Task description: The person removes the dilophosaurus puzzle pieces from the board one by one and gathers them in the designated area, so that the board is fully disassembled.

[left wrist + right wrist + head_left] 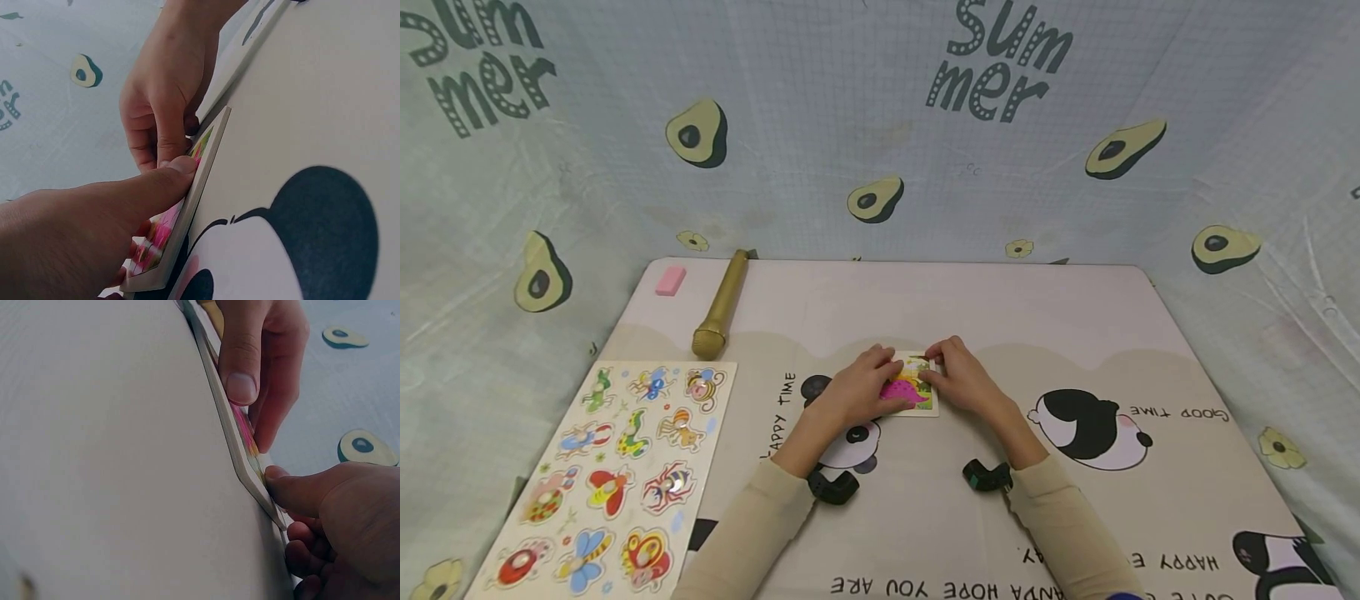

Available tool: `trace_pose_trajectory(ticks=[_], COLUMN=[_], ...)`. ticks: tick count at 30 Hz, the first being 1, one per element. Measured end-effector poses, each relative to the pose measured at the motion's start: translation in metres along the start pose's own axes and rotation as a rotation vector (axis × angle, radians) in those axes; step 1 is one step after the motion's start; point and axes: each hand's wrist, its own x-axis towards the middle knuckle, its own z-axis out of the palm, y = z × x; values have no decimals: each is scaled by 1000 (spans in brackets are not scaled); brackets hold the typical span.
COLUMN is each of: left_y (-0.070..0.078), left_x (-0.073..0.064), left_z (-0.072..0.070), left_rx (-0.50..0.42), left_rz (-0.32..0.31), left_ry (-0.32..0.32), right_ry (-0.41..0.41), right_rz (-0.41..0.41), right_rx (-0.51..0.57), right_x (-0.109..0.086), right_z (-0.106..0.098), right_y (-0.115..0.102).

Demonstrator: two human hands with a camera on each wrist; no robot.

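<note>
A small picture puzzle point(913, 390) in a pale frame, with a pink animal on yellow and green, lies on the table between both hands. My left hand point(859, 385) grips its left side, fingers toward the far edge and thumb along the near part. In the left wrist view the left thumb point(169, 175) lies over the picture beside the raised frame point(201, 178). My right hand point(964, 379) holds the puzzle at its far right corner, thumb point(290, 487) on the edge of the picture. Its fingertips are partly hidden in the head view.
At the left lies a large board point(727, 379) with several insect pictures. Behind it are a gold microphone point(724, 308) and a pink eraser point(671, 281). Panda drawings point(1093, 427) are printed on the tabletop. Patterned cloth point(805, 108) hangs along the back and sides.
</note>
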Motion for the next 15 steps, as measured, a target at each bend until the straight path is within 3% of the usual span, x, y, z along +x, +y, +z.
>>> trace_pose_trajectory(ticks=[15], left_y=[0], left_x=[0], left_z=[0], left_rx=[7], left_rz=[-2], left_ry=[-7], right_ry=[19], right_rz=[2], right_rx=[98], right_x=[1], right_z=[0], right_y=[2])
